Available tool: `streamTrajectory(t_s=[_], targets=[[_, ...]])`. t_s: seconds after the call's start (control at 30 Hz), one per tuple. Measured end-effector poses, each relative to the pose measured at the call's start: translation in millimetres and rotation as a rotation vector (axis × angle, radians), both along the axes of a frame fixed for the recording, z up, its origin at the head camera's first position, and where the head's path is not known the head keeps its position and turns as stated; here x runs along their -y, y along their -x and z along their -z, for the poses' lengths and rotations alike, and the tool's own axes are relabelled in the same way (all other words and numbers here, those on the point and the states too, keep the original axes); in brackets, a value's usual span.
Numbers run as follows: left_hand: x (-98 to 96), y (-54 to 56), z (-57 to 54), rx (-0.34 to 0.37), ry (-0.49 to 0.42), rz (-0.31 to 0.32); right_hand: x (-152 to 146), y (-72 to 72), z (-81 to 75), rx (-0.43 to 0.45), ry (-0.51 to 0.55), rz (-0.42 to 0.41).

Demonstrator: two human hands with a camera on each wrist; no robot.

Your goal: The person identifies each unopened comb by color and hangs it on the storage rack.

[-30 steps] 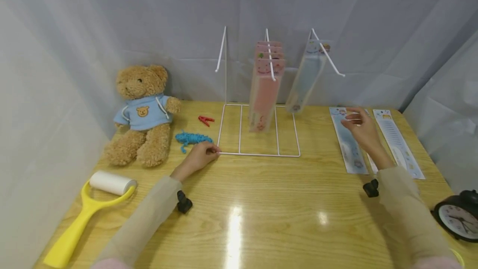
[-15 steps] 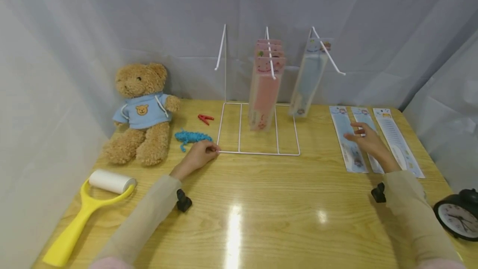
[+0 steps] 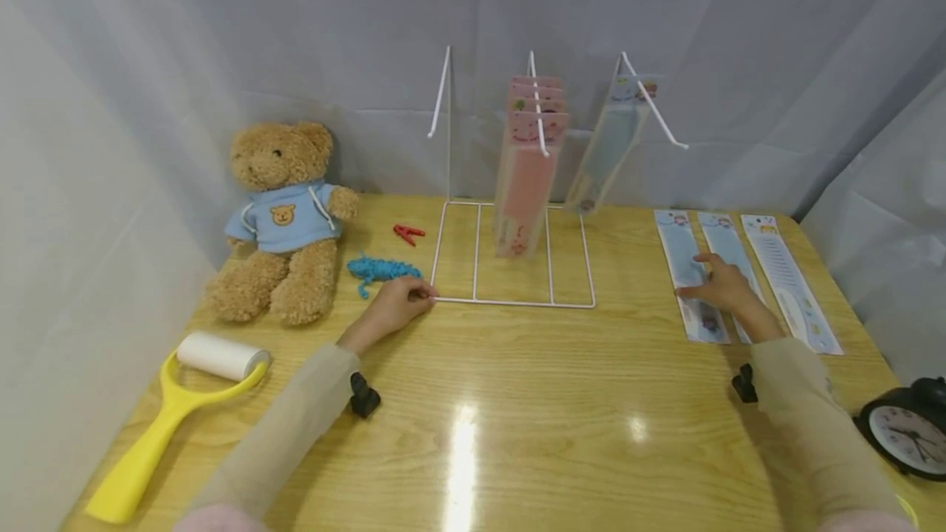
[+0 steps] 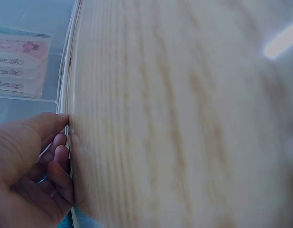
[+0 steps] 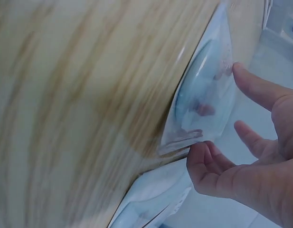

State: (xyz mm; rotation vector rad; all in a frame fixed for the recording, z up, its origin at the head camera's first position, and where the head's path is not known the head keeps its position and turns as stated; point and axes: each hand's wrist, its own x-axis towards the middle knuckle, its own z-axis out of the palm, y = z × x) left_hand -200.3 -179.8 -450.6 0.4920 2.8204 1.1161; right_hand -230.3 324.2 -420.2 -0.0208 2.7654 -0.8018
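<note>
My left hand (image 3: 395, 306) pinches the front left corner of the white wire display rack (image 3: 532, 303). Pink comb packets (image 3: 528, 187) hang on its middle hook, and a blue packet (image 3: 613, 138) hangs tilted on the right hook; the left hook is bare. To the right, my right hand (image 3: 727, 290) spans the leftmost flat blue comb packet (image 3: 676, 245), thumb at one long edge and curled fingers (image 5: 198, 166) at the other. Beside that lies a second blue packet (image 3: 718, 230), partly hidden under the hand, then a white-blue one (image 3: 787, 286).
A teddy bear (image 3: 284, 224) sits at the back left. A red clip (image 3: 409, 233) and blue lizard-like toy (image 3: 380, 269) lie between bear and rack. A yellow-handled roller (image 3: 177, 405) is at front left, a black alarm clock (image 3: 905, 433) at right.
My right hand has come down over the leftmost blue packet, thumb and fingers now at its edges. The hanging blue packet sways. My left hand stays on the rack corner.
</note>
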Motion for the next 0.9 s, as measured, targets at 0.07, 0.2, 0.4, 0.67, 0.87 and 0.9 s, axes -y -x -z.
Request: streamTrajectory(t_s=[0.07,0.2,0.4,0.67,0.87,0.9], targets=[[0.0,-0.4,-0.5,-0.009,0.001,0.001,1.5,0.0,0.1,-0.018,-0.002,0.006],[-0.4,-1.4,-1.4,-0.014,-0.005,0.003,2.1,-0.2,-0.2,-0.028,0.017,0.001],[-0.1,-1.4,-1.8,-0.003,-0.005,0.001,-2.6,0.1,0.5,0.023,0.103,0.013],[0.0,-0.3,-1.7,-0.004,-0.005,-0.005,-7.7,-1.2,2.7,0.081,0.226,0.044],[0.3,-0.9,0.1,-0.013,-0.003,-0.006,-7.6,-2.7,1.4,0.078,0.239,0.029],[0.4,-1.0,0.5,-0.014,0.000,-0.004,-7.5,-2.6,1.5,0.073,0.233,0.025]])
